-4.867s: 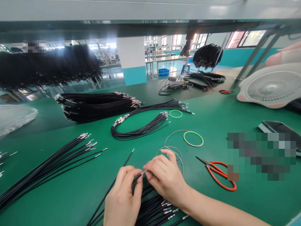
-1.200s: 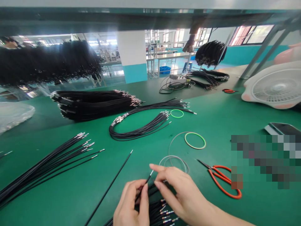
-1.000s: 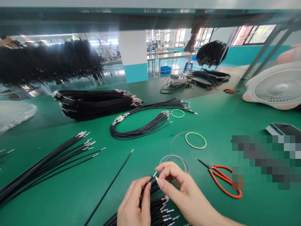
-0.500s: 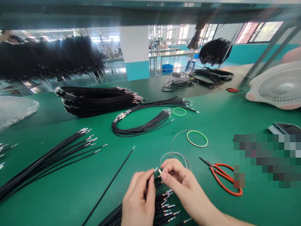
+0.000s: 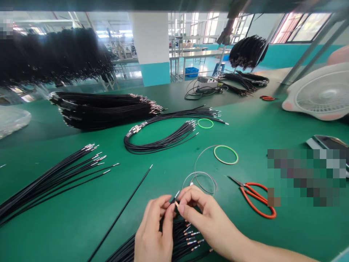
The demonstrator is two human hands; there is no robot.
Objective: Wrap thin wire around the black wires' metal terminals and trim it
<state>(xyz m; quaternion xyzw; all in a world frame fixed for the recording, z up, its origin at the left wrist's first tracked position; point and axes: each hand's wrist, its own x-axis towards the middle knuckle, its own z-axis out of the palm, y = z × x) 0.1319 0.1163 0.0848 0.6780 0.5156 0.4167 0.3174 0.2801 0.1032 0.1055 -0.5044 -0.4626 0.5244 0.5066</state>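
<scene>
My left hand (image 5: 155,225) is closed on a black cable (image 5: 172,200), whose silver tip (image 5: 177,194) points up and away between the fingers. My right hand (image 5: 200,209) is closed in a pinch on a small tan piece (image 5: 176,204), right beside that cable; its full shape is hidden by the fingers. Both hands' fingertips meet or nearly meet there. Under and behind the hands lies a bundle of black cables (image 5: 122,251) with metal ends. Just beyond the right hand, a thin grey wire (image 5: 206,174) curls in a loop on the green table.
Orange-handled scissors (image 5: 257,196) lie to the right, near a green ring (image 5: 226,154). A single cable (image 5: 122,211) and a cable bundle (image 5: 54,178) are at left. Farther back are a curved bundle (image 5: 152,147), a thick coil (image 5: 100,111) and a white fan (image 5: 327,92).
My right hand has come closer to the left, bringing the tan piece from beyond the cable's tip to alongside the cable. The whole view has shifted slightly.
</scene>
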